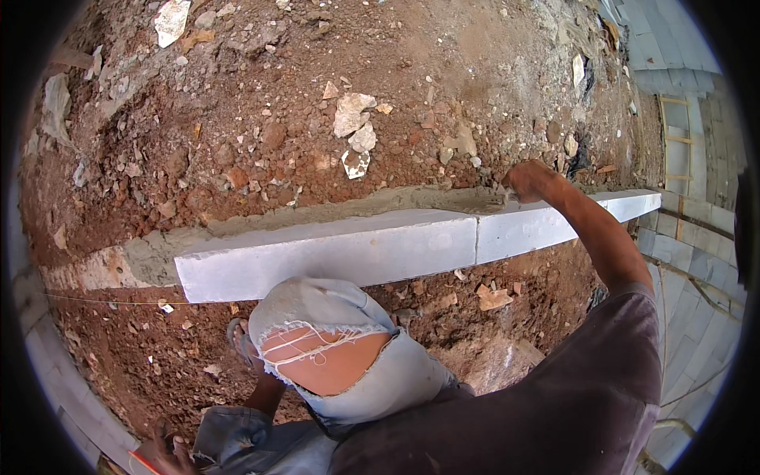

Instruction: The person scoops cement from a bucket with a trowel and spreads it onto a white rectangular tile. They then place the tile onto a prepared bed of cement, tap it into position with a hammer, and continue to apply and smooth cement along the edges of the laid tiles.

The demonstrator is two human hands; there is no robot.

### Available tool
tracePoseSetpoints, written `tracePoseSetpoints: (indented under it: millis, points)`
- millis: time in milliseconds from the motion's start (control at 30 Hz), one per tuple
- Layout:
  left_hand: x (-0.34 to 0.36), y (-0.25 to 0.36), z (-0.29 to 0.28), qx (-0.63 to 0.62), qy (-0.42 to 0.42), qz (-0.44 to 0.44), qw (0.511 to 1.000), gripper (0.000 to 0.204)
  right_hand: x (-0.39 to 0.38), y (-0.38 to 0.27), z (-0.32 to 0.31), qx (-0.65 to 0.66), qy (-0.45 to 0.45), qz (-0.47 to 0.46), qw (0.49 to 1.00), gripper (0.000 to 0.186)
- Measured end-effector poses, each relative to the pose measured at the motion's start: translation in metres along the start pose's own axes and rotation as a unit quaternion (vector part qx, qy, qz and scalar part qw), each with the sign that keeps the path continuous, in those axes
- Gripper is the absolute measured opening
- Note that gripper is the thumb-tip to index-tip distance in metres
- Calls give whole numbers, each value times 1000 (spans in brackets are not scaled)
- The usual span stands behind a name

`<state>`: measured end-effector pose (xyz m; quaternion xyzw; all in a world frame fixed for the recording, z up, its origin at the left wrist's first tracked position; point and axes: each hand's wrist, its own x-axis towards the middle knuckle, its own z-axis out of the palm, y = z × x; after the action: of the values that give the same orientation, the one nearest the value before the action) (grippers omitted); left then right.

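A row of long white building blocks (340,257) runs across the middle, end to end, with a thin joint between the nearer ones. Grey wet mortar (372,203) lies along their far side and past the left end. My right hand (529,181) is closed at the far edge of the right-hand blocks, just above the mortar. Whatever its fingers hold is too small to make out. Low at the left, my left hand (172,453) is dark and partly cut off, beside a thing with an orange-red edge (144,462). Its grip is unclear.
My bent knee in torn jeans (321,340) is close against the near face of the blocks. A thin yellow string (103,300) stretches from the left end. Rubble and white stone chips (354,115) cover the reddish soil beyond. Grey block walls (689,253) stand at the right.
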<state>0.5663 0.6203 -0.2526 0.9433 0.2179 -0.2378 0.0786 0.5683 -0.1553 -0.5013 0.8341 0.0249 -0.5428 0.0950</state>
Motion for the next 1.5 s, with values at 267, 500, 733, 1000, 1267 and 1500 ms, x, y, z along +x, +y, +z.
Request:
tracePoseSetpoints:
  millis: [267, 500, 733, 1000, 1267, 1500]
  points:
    - [3, 12, -4, -1, -20, -15, 1000, 59, 31, 23, 38, 42, 70, 50, 995, 36]
    - [-3, 16, -6, -11, -19, -12, 1000, 59, 35, 3, 3, 152, 45, 23, 987, 43]
    - [5, 1, -5, 12, -13, 48, 999, 57, 105, -41, 6, 208, -25, -19, 978, 30]
    - [-2, -18, 1, 4, -15, -108, 994, 60, 54, -63, -36, 22, 28, -86, 996, 26]
    - [-11, 3, -7, 72, -6, -52, 996, 63, 18, -47, -84, 0, 59, -50, 997, 28]
    - [-5, -1, -1, -28, -21, -46, 998, 60, 78, -85, -33, 62, 40, -75, 994, 32]
